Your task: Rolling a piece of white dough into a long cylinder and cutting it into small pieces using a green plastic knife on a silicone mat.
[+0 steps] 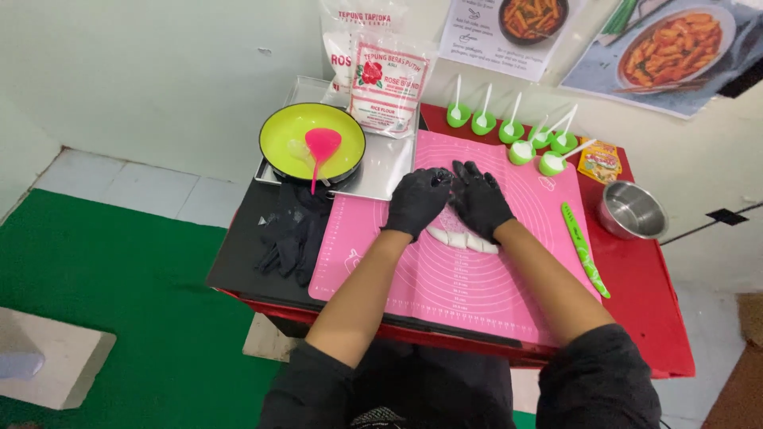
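Observation:
Both my hands wear black gloves and rest side by side on a pink silicone mat. My left hand and my right hand press down on a white roll of dough. Only a few cut white dough pieces show below my wrists; the rest of the dough is hidden under my palms. Whether my fingers grip the dough or just lie flat on it is unclear.
A green knife lies at the mat's right edge. A steel bowl stands on the red table. Several small green cups with white spoons line the back. A yellow-green pan with a pink spatula, flour bags and spare black gloves are left.

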